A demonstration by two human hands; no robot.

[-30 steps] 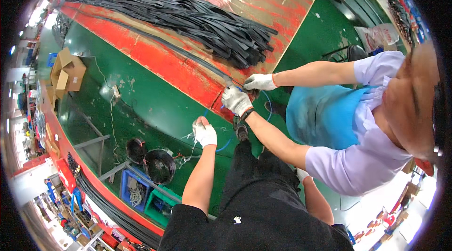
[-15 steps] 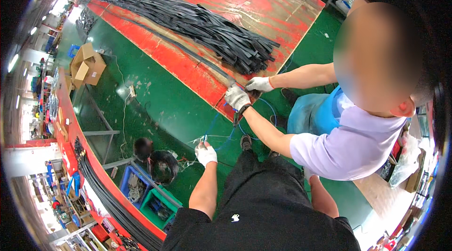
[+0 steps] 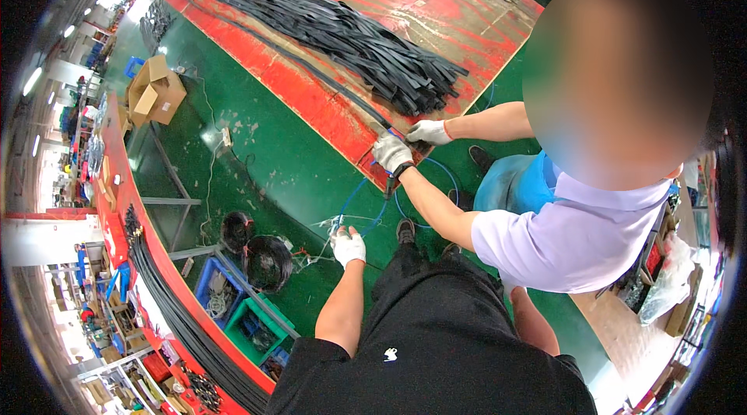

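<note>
My left hand [image 3: 348,246], in a white glove, hangs in front of my dark trousers beside a blue hose [image 3: 359,191]. Its fingers look apart, and pale thin strands [image 3: 336,222] show just beyond the fingertips. Of my right hand [image 3: 509,287] only a bit of white glove shows; the co-worker's sleeve covers the rest. At the corner of the red table [image 3: 331,131], the co-worker's gloved hands [image 3: 393,153] hold the end of a long black strip [image 3: 319,77]. A dark handled tool [image 3: 390,186], partly hidden, is under the nearer glove, close to the blue hose.
A thick pile of black strips [image 3: 327,34] covers much of the table. The co-worker [image 3: 560,236] stands close on my right. At left are an opened cardboard box [image 3: 156,96], a black coil [image 3: 268,263], blue and green crates [image 3: 253,329], and a bench with black tubes [image 3: 183,322].
My left hand has shifted slightly right and upward, its fingers looking looser near the blue hose. The co-worker leans in, head lower and further left; the gloved hands stay at the table corner.
</note>
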